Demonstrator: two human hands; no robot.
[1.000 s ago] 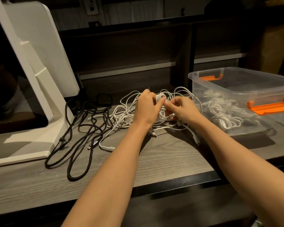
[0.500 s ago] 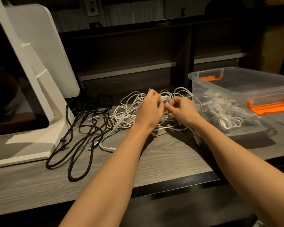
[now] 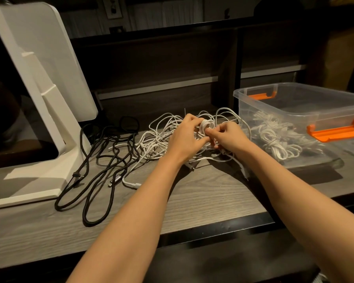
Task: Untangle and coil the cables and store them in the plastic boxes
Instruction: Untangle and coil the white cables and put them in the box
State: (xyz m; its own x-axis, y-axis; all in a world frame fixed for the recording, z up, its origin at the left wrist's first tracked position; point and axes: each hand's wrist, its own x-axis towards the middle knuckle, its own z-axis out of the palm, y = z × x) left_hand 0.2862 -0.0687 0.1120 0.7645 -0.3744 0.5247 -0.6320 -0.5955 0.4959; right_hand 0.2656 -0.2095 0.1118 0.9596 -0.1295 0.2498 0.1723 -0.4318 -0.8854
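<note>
Beside the clear plastic box with orange latches (image 3: 294, 94), holding coiled white cables, our left hand (image 3: 185, 137) and right hand (image 3: 227, 135) have tightened a small white cable coil (image 3: 207, 126), fingers pinching it above the surface tangle; boxing seems near.

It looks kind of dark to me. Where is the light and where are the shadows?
Head view: warm, dim light; the shelves behind are nearly black, the white stand glows brightest, and both arms throw dark shadows on the table beside the plastic box.
</note>
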